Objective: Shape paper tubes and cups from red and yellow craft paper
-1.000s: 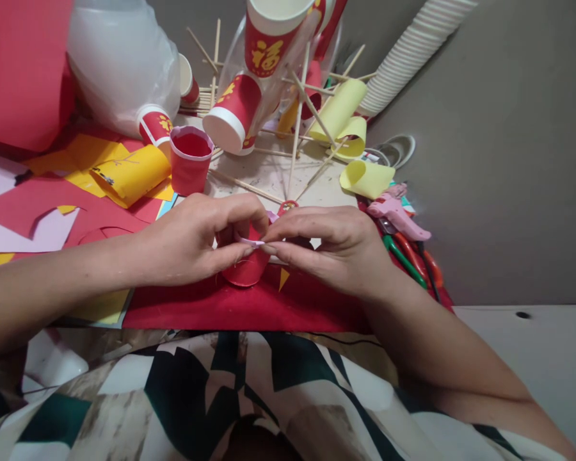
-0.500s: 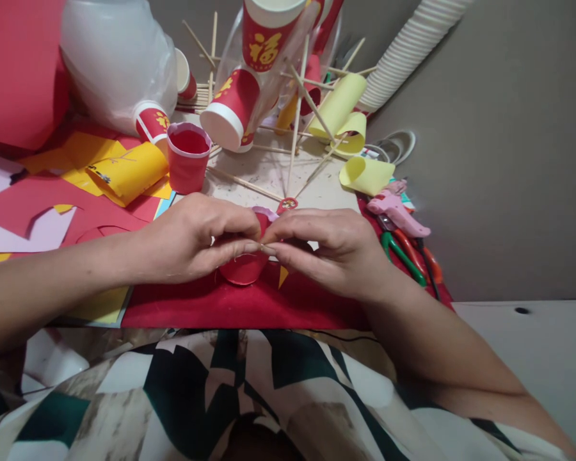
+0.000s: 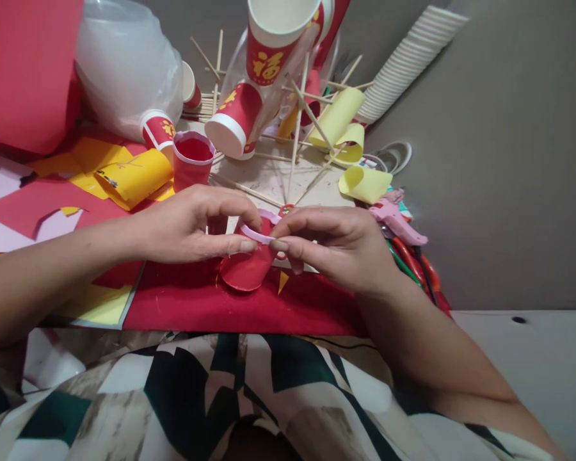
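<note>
A small red paper cup (image 3: 248,267) with a pale pink rim strip (image 3: 259,234) is tilted between both my hands, just above the red paper sheet (image 3: 206,301). My left hand (image 3: 192,224) pinches the cup's rim from the left, fingers closed on it. My right hand (image 3: 338,246) pinches the same pink rim from the right, thumb and forefinger pressed together. A second red cup with a pink rim (image 3: 192,160) stands upright behind my left hand.
Behind the hands stands a structure of printed red cups (image 3: 235,118) on wooden sticks (image 3: 295,128). Yellow paper rolls (image 3: 362,182), a pink glue gun (image 3: 396,214) and scissors (image 3: 410,259) lie right. Red and yellow paper scraps (image 3: 129,176) cover the left. A stack of white cups (image 3: 403,61) leans behind.
Both hands have lifted and tilted the small red cup, so more of its body and pink rim strip shows. The view shifted slightly downward.
</note>
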Available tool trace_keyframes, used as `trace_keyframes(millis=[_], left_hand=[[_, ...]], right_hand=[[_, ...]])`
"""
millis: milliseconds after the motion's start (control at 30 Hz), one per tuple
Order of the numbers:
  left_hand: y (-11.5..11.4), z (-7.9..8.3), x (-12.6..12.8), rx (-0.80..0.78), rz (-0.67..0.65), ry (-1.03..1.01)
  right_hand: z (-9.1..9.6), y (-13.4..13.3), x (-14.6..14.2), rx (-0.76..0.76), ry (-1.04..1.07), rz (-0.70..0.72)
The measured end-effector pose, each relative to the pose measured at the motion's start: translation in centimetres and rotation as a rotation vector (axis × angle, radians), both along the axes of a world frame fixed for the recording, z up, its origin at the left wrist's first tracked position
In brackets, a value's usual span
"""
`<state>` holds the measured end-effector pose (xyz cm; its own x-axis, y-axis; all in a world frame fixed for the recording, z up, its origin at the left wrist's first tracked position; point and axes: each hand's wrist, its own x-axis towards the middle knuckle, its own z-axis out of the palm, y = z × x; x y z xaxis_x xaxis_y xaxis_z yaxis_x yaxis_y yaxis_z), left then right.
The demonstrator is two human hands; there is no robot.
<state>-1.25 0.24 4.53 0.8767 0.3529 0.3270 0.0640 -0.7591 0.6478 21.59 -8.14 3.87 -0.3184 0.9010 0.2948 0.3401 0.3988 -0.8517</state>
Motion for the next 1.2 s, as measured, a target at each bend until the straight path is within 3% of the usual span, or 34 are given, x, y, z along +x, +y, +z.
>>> trace_keyframes(millis=[267, 533, 733, 800, 900, 1033, 1200], left_hand=[[0.0, -0.1, 0.0, -0.142, 0.002, 0.039], [-1.4, -0.1, 0.5, -0.070, 0.038, -0.043], [-0.4, 0.0, 0.5, -0.304, 0.278, -0.474], [0.8, -0.5, 0.4, -0.343, 0.272, -0.543], [1.9, -1.2, 0.5, -0.383, 0.249, -0.495], [1.0, -1.3, 0.6, -0.380, 0.265, -0.449], [-0.9, -0.3, 0.3, -0.358, 0.067, -0.194]], right_hand=[[-0.2, 0.2, 0.1, -0.071, 0.012, 0.008], [-0.4, 0.3, 0.1, 0.101, -0.077, 0.034], [-0.3, 0.4, 1.2, -0.024, 0.087, 0.020], [-0.3, 0.6, 1.6, -0.046, 0.174, 0.015], [-0.3, 0.9, 2.3, -0.096, 0.262, 0.065], [-0.6, 1.2, 2.8, -0.192, 0.317, 0.148], [-1.0, 1.5, 2.9, -0.256, 0.357, 0.288]])
